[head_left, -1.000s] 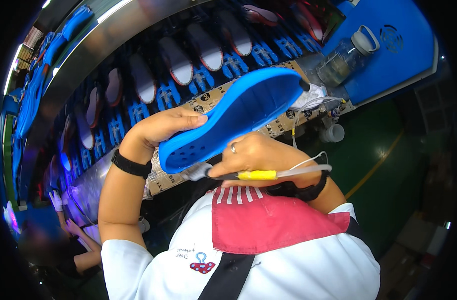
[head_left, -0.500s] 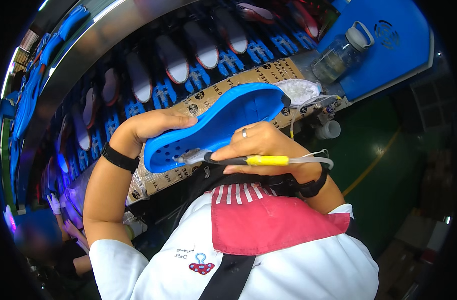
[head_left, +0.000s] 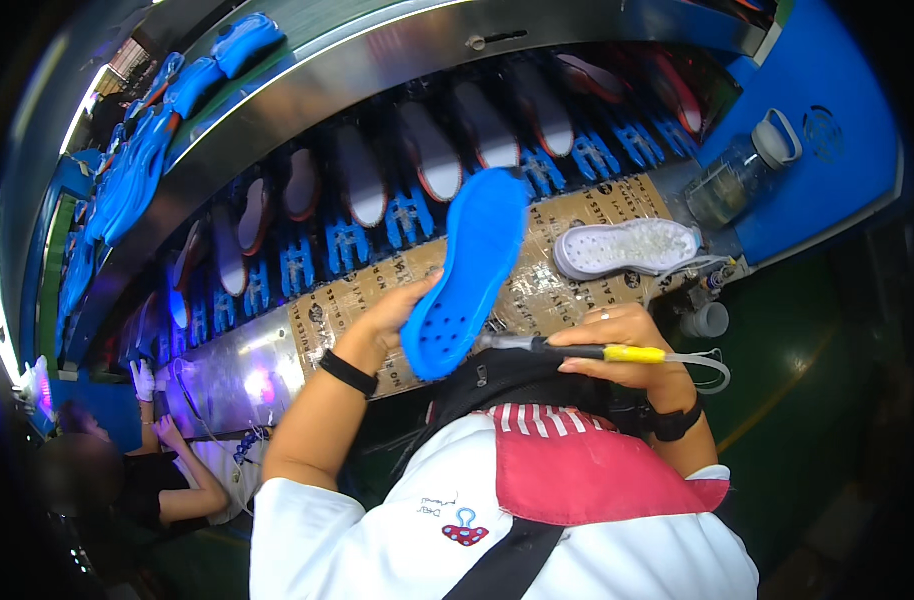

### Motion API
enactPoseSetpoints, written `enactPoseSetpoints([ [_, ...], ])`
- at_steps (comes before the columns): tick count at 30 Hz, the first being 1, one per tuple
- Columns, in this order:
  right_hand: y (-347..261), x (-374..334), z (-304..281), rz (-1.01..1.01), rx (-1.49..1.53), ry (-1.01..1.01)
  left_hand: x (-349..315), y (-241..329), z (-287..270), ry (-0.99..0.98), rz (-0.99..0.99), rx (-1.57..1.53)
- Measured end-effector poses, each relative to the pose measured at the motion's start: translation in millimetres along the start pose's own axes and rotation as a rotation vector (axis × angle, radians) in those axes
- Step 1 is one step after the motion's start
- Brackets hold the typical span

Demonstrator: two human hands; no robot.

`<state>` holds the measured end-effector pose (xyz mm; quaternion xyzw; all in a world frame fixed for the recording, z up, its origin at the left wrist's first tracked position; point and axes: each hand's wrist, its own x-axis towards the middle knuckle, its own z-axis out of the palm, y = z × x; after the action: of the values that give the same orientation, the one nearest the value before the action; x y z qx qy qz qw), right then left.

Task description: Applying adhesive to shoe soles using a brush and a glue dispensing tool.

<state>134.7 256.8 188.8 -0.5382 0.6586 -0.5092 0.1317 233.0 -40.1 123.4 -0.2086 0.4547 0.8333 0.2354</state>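
Note:
A blue shoe sole (head_left: 469, 268) with small dark holes near its lower end is held up at a slant. My left hand (head_left: 395, 312) grips its lower left edge, the fingers partly hidden behind it. To its right, my right hand (head_left: 625, 335) is closed around a glue brush (head_left: 632, 354) with a black handle, a yellow band and a clear tube at the back end. The brush tip points left and sits just beside the blue sole; I cannot tell whether they touch. Behind my right hand, a white sole (head_left: 627, 248) with clumped whitish material inside lies on the bench.
Taped cardboard (head_left: 542, 290) covers the bench. Beyond it, several shoe uppers (head_left: 432, 150) and blue straps hang in a row beneath a metal rail (head_left: 377, 65). A clear bottle (head_left: 732, 185) and a white cup (head_left: 707, 320) are at right. Another person's arm (head_left: 192, 465) shows at left.
The brush has come out of the blue sole and away to its right. My left hand has turned the sole more upright. The view has shifted, uncovering the white sole.

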Motion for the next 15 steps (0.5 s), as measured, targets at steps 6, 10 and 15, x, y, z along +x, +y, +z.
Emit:
enactPoseSetpoints([
  [6, 1.3, 8.2, -5.1, 0.069, 0.047, 0.102, 5.5, -26.6, 1.4, 0.026, 0.596, -0.436],
  [10, 0.7, 10.7, -2.3, 0.065, 0.109, 0.143, 5.1, -40.3, -13.9, -0.274, 0.382, -0.687],
  [15, -4.9, 12.7, -2.0, 0.181, 0.172, 0.177, 22.6, -86.5, -29.3, -0.265, 0.227, -0.98],
])
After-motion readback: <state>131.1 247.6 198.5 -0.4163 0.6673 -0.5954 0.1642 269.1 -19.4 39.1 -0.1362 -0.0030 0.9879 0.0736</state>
